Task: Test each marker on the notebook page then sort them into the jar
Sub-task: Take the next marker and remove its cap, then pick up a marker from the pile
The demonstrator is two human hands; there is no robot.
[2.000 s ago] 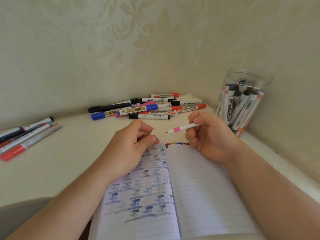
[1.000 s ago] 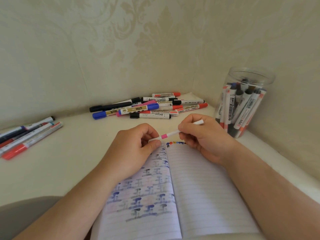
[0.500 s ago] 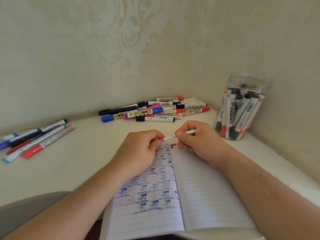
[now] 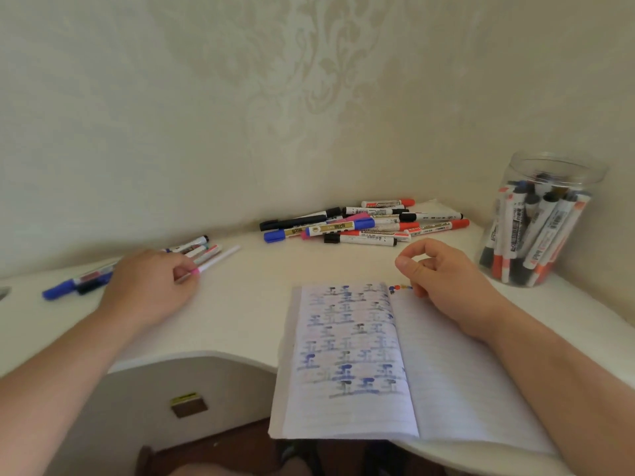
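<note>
My left hand (image 4: 151, 286) is out to the left, gripping a thin white marker with a pink band (image 4: 218, 259), its far end low over the desk beside the left group of markers (image 4: 192, 250). My right hand (image 4: 443, 276) rests at the top of the open notebook (image 4: 395, 359), fingers loosely curled, holding nothing. Coloured test dots (image 4: 400, 287) run along the top of the right page. A pile of markers (image 4: 364, 223) lies at the back centre. The clear plastic jar (image 4: 539, 221) stands at the right, holding several markers.
The patterned wall closes the desk at the back and right. The white desk's curved front edge (image 4: 192, 355) runs under my left forearm, with a drawer front and a small label (image 4: 187, 403) below. The notebook overhangs that edge.
The capped pink-banded marker passed from both hands into my left hand, which swung left toward the left marker group. My right hand let go and stayed at the notebook's top.
</note>
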